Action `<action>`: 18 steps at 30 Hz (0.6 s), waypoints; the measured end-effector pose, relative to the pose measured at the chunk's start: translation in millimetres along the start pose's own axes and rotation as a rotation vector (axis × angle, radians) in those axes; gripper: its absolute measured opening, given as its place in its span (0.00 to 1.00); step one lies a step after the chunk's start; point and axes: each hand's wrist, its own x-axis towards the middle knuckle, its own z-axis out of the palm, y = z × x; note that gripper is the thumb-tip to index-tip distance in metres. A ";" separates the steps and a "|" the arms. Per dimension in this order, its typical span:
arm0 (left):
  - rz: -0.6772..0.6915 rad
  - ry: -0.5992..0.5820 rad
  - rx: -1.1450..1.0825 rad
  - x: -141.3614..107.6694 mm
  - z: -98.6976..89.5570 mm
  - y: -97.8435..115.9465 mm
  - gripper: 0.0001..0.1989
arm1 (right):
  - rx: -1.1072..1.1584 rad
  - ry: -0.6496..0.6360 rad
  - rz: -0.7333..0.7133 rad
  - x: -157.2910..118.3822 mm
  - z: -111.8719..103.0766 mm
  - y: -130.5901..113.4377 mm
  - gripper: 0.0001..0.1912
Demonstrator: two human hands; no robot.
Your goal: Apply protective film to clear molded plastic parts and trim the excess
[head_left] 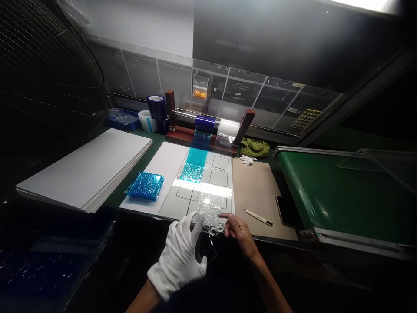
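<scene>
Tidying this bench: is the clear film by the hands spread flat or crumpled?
Crumpled: the clear film shows dense wrinkles catching the light across its surface.

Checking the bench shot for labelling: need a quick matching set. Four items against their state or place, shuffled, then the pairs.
Items:
1. left hand
2. right hand
3. craft knife
4. crumpled blue film

States or places:
A. on the tan sheet
B. bare
C. in a white glove
D. on the white sheet

Pairs: 1-C, 2-B, 3-A, 4-D
</scene>
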 end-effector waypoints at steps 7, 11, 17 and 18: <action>-0.114 -0.127 0.134 -10.4 -21.6 -0.1 0.43 | -0.394 -0.127 -0.133 -18.8 56.5 -18.6 0.20; -0.213 -0.210 0.396 -10.6 -25.7 11.7 0.41 | -0.903 -0.084 -0.314 -30.5 83.2 -19.9 0.16; -0.105 -0.262 0.587 -26.5 -39.8 7.0 0.42 | -0.712 -0.010 -0.287 -41.9 96.7 -18.1 0.19; -0.056 -0.208 0.493 -33.8 -39.6 -0.1 0.43 | -0.542 -0.021 -0.225 -41.8 95.6 -17.8 0.20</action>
